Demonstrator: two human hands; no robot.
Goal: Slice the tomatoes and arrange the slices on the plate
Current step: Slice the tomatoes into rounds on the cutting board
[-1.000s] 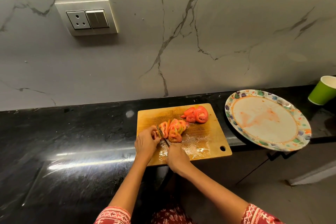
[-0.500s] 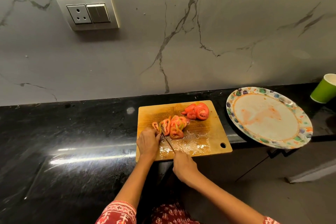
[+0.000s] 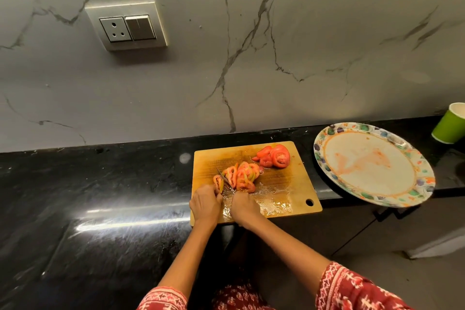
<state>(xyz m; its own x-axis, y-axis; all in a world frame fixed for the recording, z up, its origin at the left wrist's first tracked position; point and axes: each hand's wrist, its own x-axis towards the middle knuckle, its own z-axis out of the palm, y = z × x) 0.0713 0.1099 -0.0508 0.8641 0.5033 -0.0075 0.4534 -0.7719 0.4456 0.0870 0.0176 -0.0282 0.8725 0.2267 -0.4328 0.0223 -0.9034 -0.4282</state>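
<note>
- A black stone tabletop point(image 3: 100, 184) under a veined marble wall carries a wooden cutting board point(image 3: 281, 184).
- The left hand point(image 3: 205, 205) pinches a tomato end piece point(image 3: 218, 182); the right hand point(image 3: 242, 206) grips a knife point(image 3: 224, 180) between that piece and the tomato slices point(image 3: 242, 176).
- The stained floral plate point(image 3: 372, 163) sits to the right.

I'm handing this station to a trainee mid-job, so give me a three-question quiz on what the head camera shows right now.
1. True or false: tomato slices already lie on the plate.
2. Which hand holds the knife? A) left B) right C) neither
3. Fill in: the green cup stands to the ____ of the plate.

Key
1. False: the plate shows only reddish smears; both slice heaps, the fanned slices and the far pile, are on the cutting board.
2. B: the right hand grips the handle, while the left hand steadies the tomato end piece.
3. Right.
</note>
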